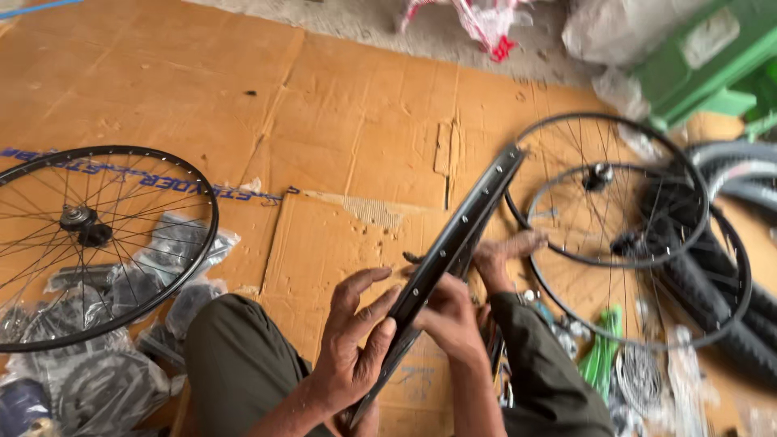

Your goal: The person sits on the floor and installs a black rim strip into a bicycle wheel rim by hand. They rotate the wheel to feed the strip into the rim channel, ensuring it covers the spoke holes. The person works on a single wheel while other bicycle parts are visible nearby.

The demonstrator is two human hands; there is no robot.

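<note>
A bare black bicycle rim [469, 218] stands edge-on between my knees, slanting from near my lap up to the right. My left hand [352, 348] lies against its left side low down, fingers spread along the metal and thumb hooked on the edge. My right hand [449, 317] grips the rim from the right side at about the same height. What its fingers pinch is hidden. A bare foot [506, 255] rests just behind the rim. I sit on flattened cardboard [340, 121].
A spoked wheel [212, 218] lies at the left over plastic bags of dark parts [174, 243]. Two more spoked wheels [607, 116] and black tyres [720, 275] lie at the right, with green pieces [603, 356] and small hardware below. A green object [712, 48] stands at the far right.
</note>
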